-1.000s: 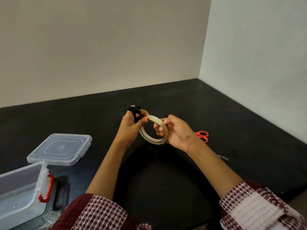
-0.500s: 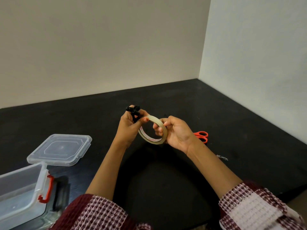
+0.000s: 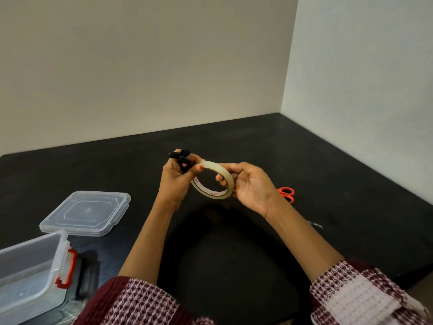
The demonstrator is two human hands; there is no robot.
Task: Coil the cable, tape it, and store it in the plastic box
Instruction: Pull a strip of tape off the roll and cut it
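Cable (image 3: 180,158) is gripped upright in the left hand (image 3: 175,184), just left of the tape roll (image 3: 212,194) pinched by the right hand (image 3: 251,187).

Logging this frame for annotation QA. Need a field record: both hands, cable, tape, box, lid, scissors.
left hand: grips coiled black cable; thumb touches beige ring-shaped roll of tape
right hand: holds the same roll, raised off the black table
tape on cable: none visible
clear plastic box: open, lower left, red latch, no cable inside
clear plastic lid: flat on table, beside box
orange-handled scissors: on table, partly hidden behind right hand
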